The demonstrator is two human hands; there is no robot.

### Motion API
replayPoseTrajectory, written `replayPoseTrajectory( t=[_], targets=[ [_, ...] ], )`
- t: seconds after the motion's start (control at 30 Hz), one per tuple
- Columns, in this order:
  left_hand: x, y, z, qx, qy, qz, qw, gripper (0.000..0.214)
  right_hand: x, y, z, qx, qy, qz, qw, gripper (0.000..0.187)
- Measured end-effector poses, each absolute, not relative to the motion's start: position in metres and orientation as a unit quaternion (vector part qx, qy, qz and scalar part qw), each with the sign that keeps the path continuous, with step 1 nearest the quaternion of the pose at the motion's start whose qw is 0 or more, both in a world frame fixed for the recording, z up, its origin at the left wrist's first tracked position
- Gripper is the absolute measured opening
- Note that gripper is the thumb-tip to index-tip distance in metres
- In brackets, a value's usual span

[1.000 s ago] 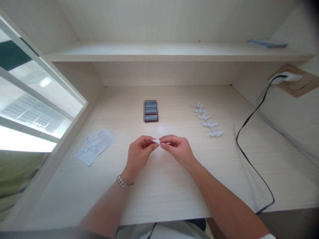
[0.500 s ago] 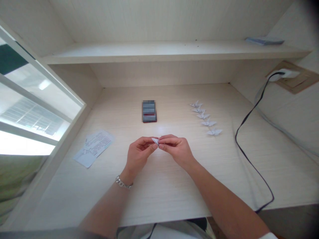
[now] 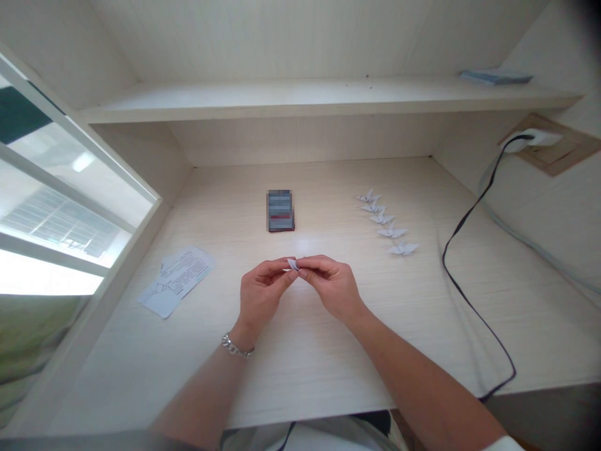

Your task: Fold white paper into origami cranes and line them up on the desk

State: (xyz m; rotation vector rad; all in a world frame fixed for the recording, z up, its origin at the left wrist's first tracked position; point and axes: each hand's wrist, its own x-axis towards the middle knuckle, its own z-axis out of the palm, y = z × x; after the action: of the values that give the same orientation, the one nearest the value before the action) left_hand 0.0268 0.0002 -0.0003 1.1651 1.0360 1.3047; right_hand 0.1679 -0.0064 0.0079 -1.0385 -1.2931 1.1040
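A small piece of folded white paper (image 3: 293, 265) is pinched between my two hands above the desk. My left hand (image 3: 263, 288) holds its left side with thumb and fingers; a silver chain bracelet (image 3: 237, 346) is on that wrist. On the right side, the thumb and fingertips of my right hand (image 3: 332, 282) grip the paper too. Much of the paper is hidden by the fingertips. Several white origami cranes (image 3: 392, 232) stand in a slanting row to the right, beyond my right hand.
A phone-like dark rectangle (image 3: 280, 211), its face blurred, lies behind my hands. Printed paper slips (image 3: 176, 282) rest at the left. A black cable (image 3: 469, 297) runs from a wall socket (image 3: 554, 144) down the right side. A shelf (image 3: 300, 108) spans the back.
Both hands keep their pinch on the folded paper, with only a slight shift of the fingertips. Less of the paper shows now, and its visible part looks tilted differently.
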Motion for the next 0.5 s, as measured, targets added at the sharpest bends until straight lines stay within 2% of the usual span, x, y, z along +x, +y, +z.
replayPoseTrajectory(
  t=[0.5],
  targets=[
    [0.0281,-0.0011,-0.0039,0.508,0.435,0.571,0.475,0.018,0.163,-0.0087,0.0049,-0.444,-0.56,0.412,0.565,0.012]
  ],
)
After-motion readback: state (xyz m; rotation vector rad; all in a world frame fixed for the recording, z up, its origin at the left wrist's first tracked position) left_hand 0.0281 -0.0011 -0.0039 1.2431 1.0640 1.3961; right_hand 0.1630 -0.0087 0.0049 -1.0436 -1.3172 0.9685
